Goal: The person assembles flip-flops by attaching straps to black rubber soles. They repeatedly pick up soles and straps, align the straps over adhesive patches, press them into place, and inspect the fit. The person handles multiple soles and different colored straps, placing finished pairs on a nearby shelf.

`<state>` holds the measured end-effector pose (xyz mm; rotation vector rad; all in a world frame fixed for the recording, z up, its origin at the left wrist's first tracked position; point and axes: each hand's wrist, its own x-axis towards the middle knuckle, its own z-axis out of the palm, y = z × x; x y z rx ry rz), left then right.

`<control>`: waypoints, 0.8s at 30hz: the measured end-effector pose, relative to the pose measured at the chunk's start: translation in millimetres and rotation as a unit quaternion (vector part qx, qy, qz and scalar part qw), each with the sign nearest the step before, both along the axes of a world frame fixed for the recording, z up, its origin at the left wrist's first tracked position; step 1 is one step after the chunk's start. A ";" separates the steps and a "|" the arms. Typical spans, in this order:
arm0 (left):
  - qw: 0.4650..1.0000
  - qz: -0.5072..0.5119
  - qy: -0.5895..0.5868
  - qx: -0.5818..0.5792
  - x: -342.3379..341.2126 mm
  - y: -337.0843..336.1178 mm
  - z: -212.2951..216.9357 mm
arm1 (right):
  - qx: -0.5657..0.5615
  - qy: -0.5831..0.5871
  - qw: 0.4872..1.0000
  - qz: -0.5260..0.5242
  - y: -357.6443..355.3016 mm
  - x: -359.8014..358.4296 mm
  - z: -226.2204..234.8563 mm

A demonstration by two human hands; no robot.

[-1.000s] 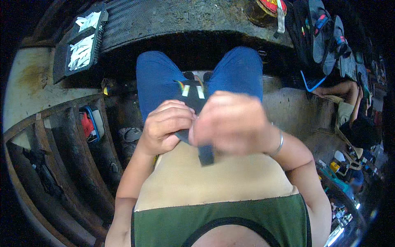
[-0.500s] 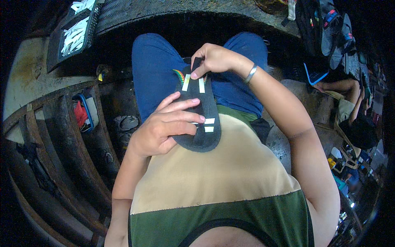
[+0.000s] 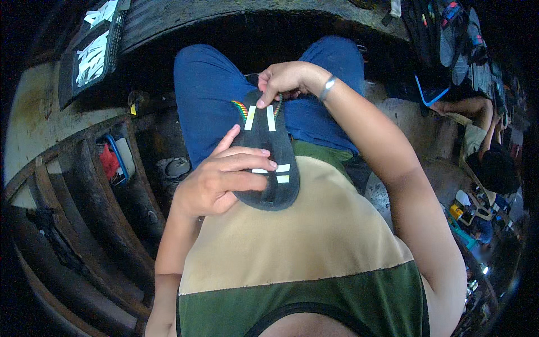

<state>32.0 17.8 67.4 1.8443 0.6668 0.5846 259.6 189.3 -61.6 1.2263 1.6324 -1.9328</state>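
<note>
A dark grey sandal sole lies over my lap, its rounded near end against my tan and green top. Multicoloured woven strap shows at both sides of its far part. Two white strips run lengthwise there, and shorter white pieces lie across the near part. My left hand grips the near half from the left side, fingers laid over its face. My right hand, with a silver bracelet on its wrist, pinches the far end, thumb on the face and fingers curled, partly hidden.
A black basket of white strips stands at the far left, by a dark workbench. Wooden slats with a red item are on my left. Sandals hang at the far right, near another person's arm.
The dark flap upright between my right thumb and fingers no longer shows; the thumb now lies at the sole's far end. The left hand keeps its grip. The view has shifted slightly.
</note>
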 end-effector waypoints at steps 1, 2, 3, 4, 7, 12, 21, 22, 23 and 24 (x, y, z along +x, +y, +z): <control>1.000 0.003 -0.003 -0.004 -0.4 0.4 -0.3 | -0.030 -0.031 0.999 0.000 6.7 -4.0 -1.5; 1.000 0.006 -0.006 -0.007 -1.1 0.6 -0.2 | -0.038 -0.087 0.995 -0.008 9.5 -7.1 0.4; 1.000 0.004 0.002 -0.012 -1.6 0.2 -0.4 | -0.001 -0.089 0.996 0.004 12.2 -7.0 7.1; 1.000 0.003 -0.009 -0.005 -2.4 -0.7 -0.2 | 0.149 -0.056 0.987 -0.033 9.2 -6.2 17.5; 0.999 0.030 -0.016 -0.022 -3.7 -6.5 -0.9 | 0.332 0.092 0.932 -0.112 -17.3 8.0 74.4; 0.990 0.126 -0.057 -0.038 2.6 -15.5 -10.2 | 0.144 0.312 0.937 -0.069 -89.0 38.8 166.3; 0.995 0.091 -0.015 0.024 2.8 -5.2 -7.7 | 0.326 0.201 0.919 -0.095 -114.3 37.9 192.5; 0.996 0.087 -0.010 0.032 2.8 -4.6 -6.1 | 0.317 0.193 0.925 -0.083 -113.7 38.2 192.1; 0.996 0.086 0.006 0.039 2.7 -4.0 -5.0 | 0.314 0.212 0.921 -0.094 -114.2 37.5 191.4; 0.996 0.084 -0.007 0.022 2.5 -4.0 -3.8 | 0.301 0.221 0.924 -0.089 -114.0 35.8 189.8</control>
